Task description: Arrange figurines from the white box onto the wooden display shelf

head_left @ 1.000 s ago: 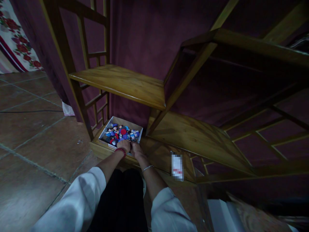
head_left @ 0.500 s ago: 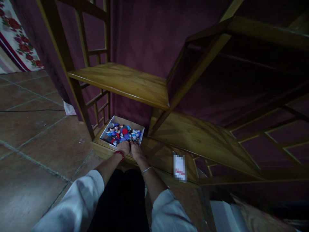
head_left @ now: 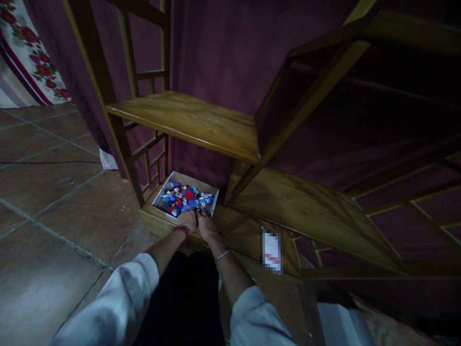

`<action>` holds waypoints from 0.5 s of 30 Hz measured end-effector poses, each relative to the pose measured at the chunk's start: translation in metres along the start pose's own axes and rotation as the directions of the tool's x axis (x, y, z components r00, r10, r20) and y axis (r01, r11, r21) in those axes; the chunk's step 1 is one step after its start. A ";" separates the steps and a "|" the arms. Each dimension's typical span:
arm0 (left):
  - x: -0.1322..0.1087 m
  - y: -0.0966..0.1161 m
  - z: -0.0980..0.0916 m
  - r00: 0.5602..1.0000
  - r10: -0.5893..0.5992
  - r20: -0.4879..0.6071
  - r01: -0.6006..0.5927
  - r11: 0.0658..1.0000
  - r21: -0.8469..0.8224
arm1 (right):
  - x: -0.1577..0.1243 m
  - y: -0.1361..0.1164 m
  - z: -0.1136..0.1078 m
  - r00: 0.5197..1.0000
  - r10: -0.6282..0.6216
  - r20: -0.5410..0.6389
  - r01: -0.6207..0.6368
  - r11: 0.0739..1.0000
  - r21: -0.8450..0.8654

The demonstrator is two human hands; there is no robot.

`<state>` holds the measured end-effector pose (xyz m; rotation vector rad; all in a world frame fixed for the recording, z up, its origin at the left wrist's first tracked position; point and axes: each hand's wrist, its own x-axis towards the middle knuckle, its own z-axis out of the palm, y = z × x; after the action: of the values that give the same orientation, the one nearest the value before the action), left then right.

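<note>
A shallow white box (head_left: 215,200) sits on the low wooden ledge. It holds several small doll-like figurines (head_left: 188,194) in blue, red, purple and black. At the box's front edge, my left hand (head_left: 188,220), above a red bead bracelet, has its fingers curled together. Right beside it is my right hand (head_left: 205,224), with a thin silver bracelet at the wrist and its fingers closed too. The two hands nearly touch. Their fingertips are small and dark here, so whatever they pinch is hidden.
Above the box juts a wooden shelf (head_left: 194,122), with a slanted post (head_left: 277,139) to its right. A blurred-out white packet (head_left: 272,252) lies on the ledge at right. A dark red curtain (head_left: 223,53) hangs behind. Tiled floor (head_left: 43,202) spreads left; a pale box-like object (head_left: 342,322) stands lower right.
The whole view has shifted slightly, so everything sits a little further right. Both hands stay together at the box's front edge, with hardly any movement.
</note>
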<state>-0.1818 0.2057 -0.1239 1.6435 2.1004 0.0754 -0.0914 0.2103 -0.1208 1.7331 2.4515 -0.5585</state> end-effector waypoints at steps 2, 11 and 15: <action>0.000 -0.001 0.001 1.000 0.017 -0.020 -0.017 1.000 0.004 | -0.001 0.000 0.000 1.000 -0.003 0.001 0.003 1.000 -0.004; -0.003 -0.002 -0.004 0.996 0.014 -0.087 -0.013 1.000 0.015 | -0.001 0.001 0.005 0.998 -0.054 -0.023 0.054 0.998 0.016; -0.001 -0.006 -0.006 0.992 -0.016 -0.125 0.017 1.000 0.009 | 0.004 0.004 0.007 0.997 -0.053 -0.049 0.056 0.997 0.051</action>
<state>-0.1897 0.2042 -0.1199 1.6660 2.2101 0.1663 -0.0901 0.2125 -0.1291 1.7227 2.5464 -0.5992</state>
